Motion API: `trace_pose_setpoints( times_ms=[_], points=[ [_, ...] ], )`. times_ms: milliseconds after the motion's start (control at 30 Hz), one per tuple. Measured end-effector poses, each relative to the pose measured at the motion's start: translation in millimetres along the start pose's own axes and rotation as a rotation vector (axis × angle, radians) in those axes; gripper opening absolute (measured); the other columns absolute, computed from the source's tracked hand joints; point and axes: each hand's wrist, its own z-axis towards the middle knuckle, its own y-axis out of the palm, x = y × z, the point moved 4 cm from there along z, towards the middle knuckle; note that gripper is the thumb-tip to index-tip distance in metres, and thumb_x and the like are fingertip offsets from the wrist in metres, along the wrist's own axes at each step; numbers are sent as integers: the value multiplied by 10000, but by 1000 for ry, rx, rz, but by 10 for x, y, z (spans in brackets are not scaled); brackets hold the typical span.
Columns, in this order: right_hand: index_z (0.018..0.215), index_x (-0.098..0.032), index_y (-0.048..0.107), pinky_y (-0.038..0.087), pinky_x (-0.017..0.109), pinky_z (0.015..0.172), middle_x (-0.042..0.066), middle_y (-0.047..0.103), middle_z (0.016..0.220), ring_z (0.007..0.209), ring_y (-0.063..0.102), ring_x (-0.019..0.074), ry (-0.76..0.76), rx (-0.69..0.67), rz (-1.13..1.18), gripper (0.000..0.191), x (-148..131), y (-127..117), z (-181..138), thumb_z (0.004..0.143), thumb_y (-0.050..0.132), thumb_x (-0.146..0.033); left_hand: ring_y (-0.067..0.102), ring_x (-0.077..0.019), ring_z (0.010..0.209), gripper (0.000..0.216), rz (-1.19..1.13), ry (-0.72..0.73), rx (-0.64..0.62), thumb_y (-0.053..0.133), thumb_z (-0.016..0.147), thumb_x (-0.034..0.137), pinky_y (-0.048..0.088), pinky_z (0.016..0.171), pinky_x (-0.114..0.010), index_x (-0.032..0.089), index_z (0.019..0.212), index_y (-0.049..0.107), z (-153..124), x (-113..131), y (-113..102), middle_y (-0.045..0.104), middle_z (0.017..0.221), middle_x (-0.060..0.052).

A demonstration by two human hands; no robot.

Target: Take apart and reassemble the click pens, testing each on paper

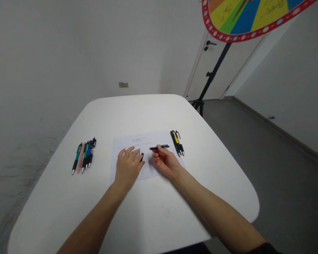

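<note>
A: What is in your right hand (166, 161)?

B: You have the pen (162, 147) there, pinched between thumb and fingertips. It is black, and it lies nearly level, pointing across your body, over the right part of the paper (151, 170).

A: And your left hand (127, 164)?

B: You have it palm down over the left part of the paper, fingers slightly spread and bent. A small black piece (141, 157) shows between your thumb and forefinger. Whether you grip it or merely touch it, I cannot tell.

A: There is also a thin dark line beside that piece, near your fingertips.

B: Yes, too small for you to get a name for it from me. The paper has print near its far edge, too fine to read, and it lies flat on the white table (137, 114).

A: What sits on either side of you?

B: To your left, well apart from your hand, is the left row (85, 155) of pens, side by side: green, pink and blue show among them, most with black grips. To your right, just past the pen you hold, is the right row (176, 141), three pens, the middle one yellow, near the paper's edge.

A: Beyond the table you face a colourful wheel (243, 21) on a black stand (212, 75), before a door (226, 79).
</note>
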Motion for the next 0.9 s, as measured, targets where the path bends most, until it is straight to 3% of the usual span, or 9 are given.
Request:
trace_pose_setpoints(
  times_ms=[133,233,433,567,900],
  points=[
    [750,-179,583,438,141,452,-10,681,666,521,548,66,-24,9,4,202,-9,-22,23,688,764,-116,631,-254,999,100,-7,103,45,591,871,150,367,984,-513,205,909,665,10,72,-41,739,870,-36],
    [753,-182,583,446,146,451,-10,682,665,525,564,73,-39,16,7,198,-17,-31,28,687,753,-106,646,-218,935,115,-33,115,145,565,892,138,367,983,-476,208,904,655,32,86,-142,741,850,-15],
    [765,-179,570,541,165,538,2,706,684,565,651,97,-63,-18,-27,174,-28,-13,28,703,712,-99,684,-161,826,85,-359,-156,364,600,885,203,521,791,-322,194,934,668,18,-110,-286,742,872,-32],
    [780,-176,563,576,188,578,35,731,721,590,691,124,-66,-38,-25,149,-19,-10,31,726,668,-85,710,-161,826,103,-513,-293,355,623,870,258,564,771,-297,196,908,695,-12,-175,-250,753,879,-26],
    [765,-183,564,577,178,593,17,727,711,596,692,116,-92,-18,-83,166,-16,41,-3,720,700,-100,713,-155,759,125,-572,-386,322,640,848,300,573,727,-280,203,868,715,-19,-190,-251,761,850,-13]
  ],
)
